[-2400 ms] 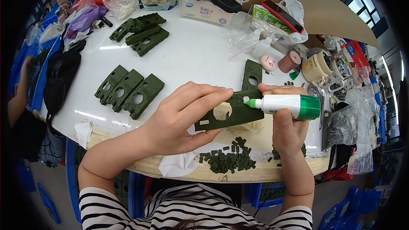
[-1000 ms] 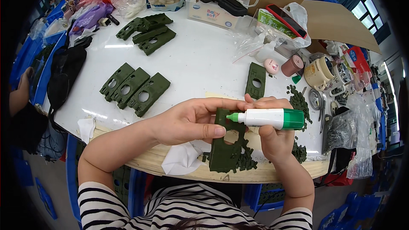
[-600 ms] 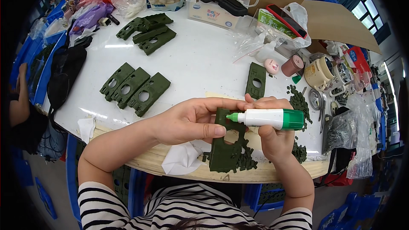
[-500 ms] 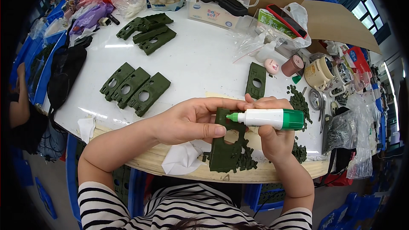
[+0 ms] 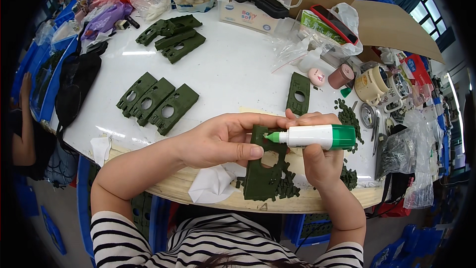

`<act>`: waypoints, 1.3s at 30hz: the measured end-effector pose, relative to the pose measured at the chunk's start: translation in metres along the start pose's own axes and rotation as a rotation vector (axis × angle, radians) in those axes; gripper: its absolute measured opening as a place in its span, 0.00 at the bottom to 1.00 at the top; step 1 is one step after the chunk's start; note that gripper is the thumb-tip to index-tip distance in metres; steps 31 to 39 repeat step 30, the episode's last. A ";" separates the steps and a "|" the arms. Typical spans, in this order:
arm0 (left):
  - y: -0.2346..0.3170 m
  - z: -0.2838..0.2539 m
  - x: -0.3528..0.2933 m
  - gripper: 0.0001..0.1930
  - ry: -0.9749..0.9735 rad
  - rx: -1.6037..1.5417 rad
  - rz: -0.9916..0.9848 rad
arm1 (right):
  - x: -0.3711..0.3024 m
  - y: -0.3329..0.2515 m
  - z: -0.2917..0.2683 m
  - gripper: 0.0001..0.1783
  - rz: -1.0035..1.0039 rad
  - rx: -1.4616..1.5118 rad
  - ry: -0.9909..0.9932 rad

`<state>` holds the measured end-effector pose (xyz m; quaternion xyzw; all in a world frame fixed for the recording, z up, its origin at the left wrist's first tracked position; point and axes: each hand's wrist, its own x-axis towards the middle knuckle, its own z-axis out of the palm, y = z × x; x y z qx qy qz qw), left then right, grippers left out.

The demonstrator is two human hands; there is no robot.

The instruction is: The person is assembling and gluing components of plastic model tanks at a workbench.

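My left hand (image 5: pixel 216 140) grips a dark green plastic tank hull piece (image 5: pixel 262 182) with a round hole through it, thumb on its near-left face. In my right hand (image 5: pixel 321 165) lies a white glue bottle (image 5: pixel 310 136) with a green base, held level between thumb and fingers. Its green nozzle points left, at the upper part of the hull piece, touching or just over it. Small dark green pieces (image 5: pixel 288 186) lie by the hull's right edge. Another hull piece (image 5: pixel 299 94) rests just beyond my right hand.
Three hull pieces (image 5: pixel 166 106) lie side by side at left, with a small stack (image 5: pixel 174 37) farther back. Small green pieces (image 5: pixel 349 121), tweezers (image 5: pixel 377 129) and mugs (image 5: pixel 372 83) are at right. White paper (image 5: pixel 210 186) sits at the front edge. A wipes box (image 5: pixel 248 17) stands behind.
The glue bottle has shifted slightly to the right, its nozzle tip moving a little along the hull piece. My left hand and the hull piece stay nearly still.
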<state>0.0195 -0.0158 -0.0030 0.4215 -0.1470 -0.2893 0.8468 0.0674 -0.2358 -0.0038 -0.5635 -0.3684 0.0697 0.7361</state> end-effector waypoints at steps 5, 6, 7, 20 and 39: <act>-0.002 -0.002 0.000 0.28 0.003 0.017 0.018 | 0.003 0.000 0.001 0.23 -0.016 -0.034 -0.029; -0.002 -0.001 0.000 0.28 0.005 0.004 0.019 | 0.003 0.000 0.001 0.23 -0.027 -0.042 -0.033; -0.001 0.001 0.001 0.28 0.007 -0.008 0.019 | 0.003 0.001 0.000 0.23 -0.037 -0.050 -0.037; -0.002 0.001 0.001 0.29 0.016 0.018 0.038 | 0.004 0.000 0.002 0.22 -0.062 -0.072 -0.054; -0.002 -0.003 0.001 0.29 -0.009 0.086 0.034 | 0.004 0.002 0.000 0.24 -0.082 -0.099 -0.075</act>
